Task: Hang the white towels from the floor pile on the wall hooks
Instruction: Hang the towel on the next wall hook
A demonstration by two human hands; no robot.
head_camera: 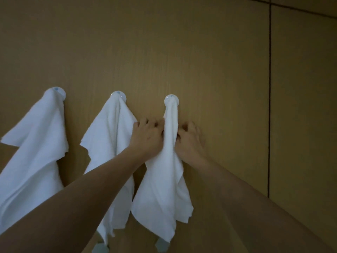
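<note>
Three white towels hang from round white hooks on a tan wooden wall. The left towel (34, 152) drapes from the left hook (60, 91). The middle towel (107, 143) drapes from the middle hook (120, 94). The right towel (166, 179) hangs bunched from the right hook (171, 99). My left hand (147, 137) grips the right towel's narrow upper part from the left, fingers curled. My right hand (189, 141) grips the same part from the right. The floor pile is out of view.
The wall (209, 52) runs bare above and to the right of the hooks. A dark vertical seam (269, 106) splits the panels at the right. Grey corners (161, 246) show under the towels' lower edges.
</note>
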